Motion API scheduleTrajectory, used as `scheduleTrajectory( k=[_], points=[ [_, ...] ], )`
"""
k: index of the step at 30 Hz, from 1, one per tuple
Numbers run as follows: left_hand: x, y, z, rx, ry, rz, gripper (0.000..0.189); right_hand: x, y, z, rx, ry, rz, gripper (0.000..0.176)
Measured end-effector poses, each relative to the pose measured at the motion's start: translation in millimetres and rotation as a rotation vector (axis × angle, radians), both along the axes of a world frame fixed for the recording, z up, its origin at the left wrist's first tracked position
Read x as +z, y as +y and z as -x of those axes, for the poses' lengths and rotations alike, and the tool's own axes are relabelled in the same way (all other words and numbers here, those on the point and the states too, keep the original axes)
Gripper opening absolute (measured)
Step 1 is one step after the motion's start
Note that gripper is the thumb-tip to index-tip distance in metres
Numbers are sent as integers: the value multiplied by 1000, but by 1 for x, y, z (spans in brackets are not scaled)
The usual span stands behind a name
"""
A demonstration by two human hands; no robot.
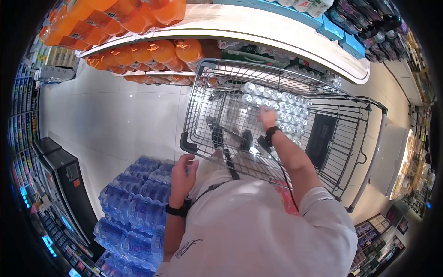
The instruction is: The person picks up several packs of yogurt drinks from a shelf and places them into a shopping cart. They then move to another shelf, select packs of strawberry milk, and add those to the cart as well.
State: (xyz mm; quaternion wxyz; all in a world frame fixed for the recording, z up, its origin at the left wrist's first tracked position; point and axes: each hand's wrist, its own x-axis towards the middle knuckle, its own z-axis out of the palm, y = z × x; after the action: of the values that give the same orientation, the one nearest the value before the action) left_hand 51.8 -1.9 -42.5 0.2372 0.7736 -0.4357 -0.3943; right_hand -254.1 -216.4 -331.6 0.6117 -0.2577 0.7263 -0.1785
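Observation:
A metal shopping cart [221, 115] stands in front of me, with rows of silver-topped drink cans [287, 108] inside it. My right hand [266, 119] reaches over the cart's near side into the basket. Its fingers are bent together at a can [266, 103] on the left edge of the rows; their undersides are hidden. My left hand [184, 171] hangs outside the cart near its front corner, loosely curled with the fingers apart and nothing in it.
Shelves beyond the cart hold orange drink bottles [161, 53] and more packs. Stacked packs of blue water bottles [138, 203] stand at my left. A black cabinet [69, 184] is farther left. A white case [392, 159] lies right of the cart handle [376, 152].

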Motion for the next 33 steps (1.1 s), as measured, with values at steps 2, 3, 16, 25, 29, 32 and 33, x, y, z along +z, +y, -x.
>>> scheduleTrajectory(
  k=[2,3,16,25,29,32,33],
  points=[
    [-1,0,2,-31,-13,-9,25,-6,5,-8,-431,-394,-89,74],
    [0,0,2,-57,-13,9,25,-8,6,-13,-645,-590,-133,87],
    [1,24,-3,-91,-13,-53,27,-25,-29,-22,-946,-469,146,57],
    [-7,2,-5,-104,4,44,31,60,-5,9,-244,-135,90,39],
    [-18,-22,-3,-225,50,178,30,155,-71,48,78,26,604,10],
    [-20,-41,1,-274,172,244,31,292,-131,51,203,289,1079,17],
    [-18,-45,1,-269,164,246,32,294,-137,56,279,402,1054,19]
  ],
)
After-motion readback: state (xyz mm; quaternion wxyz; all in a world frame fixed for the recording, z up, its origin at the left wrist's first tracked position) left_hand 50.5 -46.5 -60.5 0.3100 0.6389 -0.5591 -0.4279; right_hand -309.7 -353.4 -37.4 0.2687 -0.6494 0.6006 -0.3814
